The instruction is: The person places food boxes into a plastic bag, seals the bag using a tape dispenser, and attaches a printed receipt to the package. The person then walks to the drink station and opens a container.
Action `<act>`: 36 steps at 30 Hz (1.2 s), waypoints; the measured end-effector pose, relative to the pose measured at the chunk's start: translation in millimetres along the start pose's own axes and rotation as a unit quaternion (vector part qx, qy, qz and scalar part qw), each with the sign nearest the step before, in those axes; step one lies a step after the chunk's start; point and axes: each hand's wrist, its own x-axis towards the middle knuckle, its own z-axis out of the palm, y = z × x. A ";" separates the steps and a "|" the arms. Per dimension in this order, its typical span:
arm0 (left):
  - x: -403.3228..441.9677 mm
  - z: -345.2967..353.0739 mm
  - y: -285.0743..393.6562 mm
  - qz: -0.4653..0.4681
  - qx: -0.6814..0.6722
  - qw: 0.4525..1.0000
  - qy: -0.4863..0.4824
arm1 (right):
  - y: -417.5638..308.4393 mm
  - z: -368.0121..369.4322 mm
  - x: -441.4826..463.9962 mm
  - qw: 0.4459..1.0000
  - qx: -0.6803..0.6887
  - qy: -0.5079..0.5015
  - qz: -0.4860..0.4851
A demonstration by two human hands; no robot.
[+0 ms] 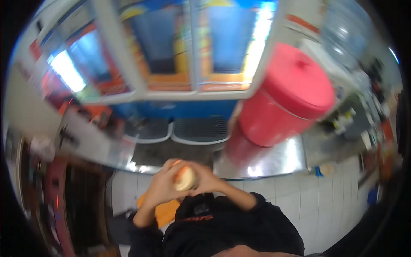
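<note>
Both my hands are wrapped round a small rounded object, cream at its near end with orange-red on its upper side. Blur keeps me from telling its exact kind. My left hand closes on it from the left, and my right hand from the right. They hold it in front of my dark top, close to the front edge of the counter. My fingers hide much of its far side.
A large pink lidded drum stands on the shiny metal counter. Dark grey trays sit at the back, below a glass-fronted display. A big water bottle is at right. An orange cloth-like thing lies below my left hand.
</note>
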 end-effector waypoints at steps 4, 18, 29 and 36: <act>-0.8 2.6 28.7 -0.036 -0.021 0.992 0.116 | -36.2 -6.6 -4.7 0.975 -0.193 0.081 -0.069; -59.5 -80.4 8.1 -0.030 -0.177 0.879 0.443 | -129.4 18.3 32.3 0.927 -0.180 0.185 -0.272; -104.3 -126.2 -41.1 -0.036 -0.174 0.876 0.448 | -230.2 33.1 53.2 0.873 -0.195 0.108 -0.434; -109.7 -138.7 -48.9 -0.046 -0.193 0.886 0.418 | -251.0 51.5 65.6 0.838 -0.235 0.144 -0.471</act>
